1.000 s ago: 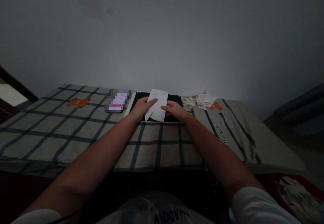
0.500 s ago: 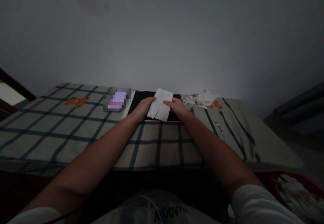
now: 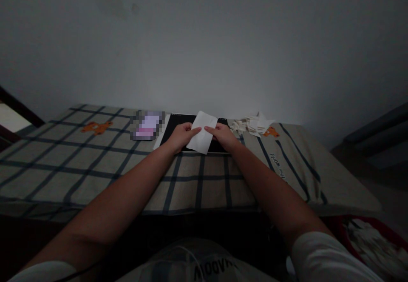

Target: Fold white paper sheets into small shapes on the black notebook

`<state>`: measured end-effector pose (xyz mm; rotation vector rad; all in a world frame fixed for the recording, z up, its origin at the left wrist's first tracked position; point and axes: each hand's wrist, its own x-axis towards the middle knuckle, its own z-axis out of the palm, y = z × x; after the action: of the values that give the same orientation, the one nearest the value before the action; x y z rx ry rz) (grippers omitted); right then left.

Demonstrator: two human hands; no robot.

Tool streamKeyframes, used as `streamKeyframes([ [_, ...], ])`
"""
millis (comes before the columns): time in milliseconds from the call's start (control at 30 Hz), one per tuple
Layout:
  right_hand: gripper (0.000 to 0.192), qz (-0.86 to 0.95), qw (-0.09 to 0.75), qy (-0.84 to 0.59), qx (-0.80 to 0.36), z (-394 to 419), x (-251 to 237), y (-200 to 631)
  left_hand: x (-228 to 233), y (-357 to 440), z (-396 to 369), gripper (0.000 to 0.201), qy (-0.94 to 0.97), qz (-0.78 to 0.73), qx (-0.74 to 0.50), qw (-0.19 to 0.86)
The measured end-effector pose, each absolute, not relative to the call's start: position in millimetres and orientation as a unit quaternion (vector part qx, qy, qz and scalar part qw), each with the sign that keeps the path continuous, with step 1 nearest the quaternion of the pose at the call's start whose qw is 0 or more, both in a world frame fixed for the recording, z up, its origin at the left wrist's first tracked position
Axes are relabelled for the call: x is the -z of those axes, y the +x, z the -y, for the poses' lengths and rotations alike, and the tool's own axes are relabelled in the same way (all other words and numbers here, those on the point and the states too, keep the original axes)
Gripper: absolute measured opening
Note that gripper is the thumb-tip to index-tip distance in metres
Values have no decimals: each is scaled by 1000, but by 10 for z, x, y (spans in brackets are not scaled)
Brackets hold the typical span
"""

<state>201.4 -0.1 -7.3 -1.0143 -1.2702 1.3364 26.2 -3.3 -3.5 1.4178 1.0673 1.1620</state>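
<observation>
White paper sheet [image 3: 202, 138] part-folded; pinching between left hand [image 3: 180, 135] and right hand [image 3: 223, 136] over black pad [image 3: 174, 126]; finished folded pieces [image 3: 253, 125] piling alongside; creasing unfinished.

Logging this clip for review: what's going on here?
A person is working a folded white sheet of paper with both bare hands: the left hand and right hand each press on a side of it. It lies on a black board set on a plaid blanket with bear prints. A pile of folded white paper pieces sits to the right, a blurred pink item to the left.
</observation>
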Motion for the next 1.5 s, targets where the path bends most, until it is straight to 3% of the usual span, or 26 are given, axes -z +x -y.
streamKeyframes([
  [133,22,536,491,-409,-552,0,84,2023,18,264,44,32,588,-452,-473,476],
  [333,20,555,448,-383,-587,8,97,2044,-67,238,47,41,526,-415,-457,585],
  [700,19,567,464,-417,-537,-44,111,2055,-1,214,-9,35,582,-456,-474,478],
  [933,17,594,431,-424,-530,10,51,2049,43,210,-35,33,597,-467,-485,436],
  [1167,16,627,416,-410,-515,22,35,2060,-2,190,-37,32,549,-422,-466,550],
  [1367,17,615,429,-406,-523,12,39,2063,-26,170,-30,34,554,-432,-481,525],
  [1500,20,566,465,-407,-545,4,44,2065,-35,197,-17,33,515,-423,-492,561],
])
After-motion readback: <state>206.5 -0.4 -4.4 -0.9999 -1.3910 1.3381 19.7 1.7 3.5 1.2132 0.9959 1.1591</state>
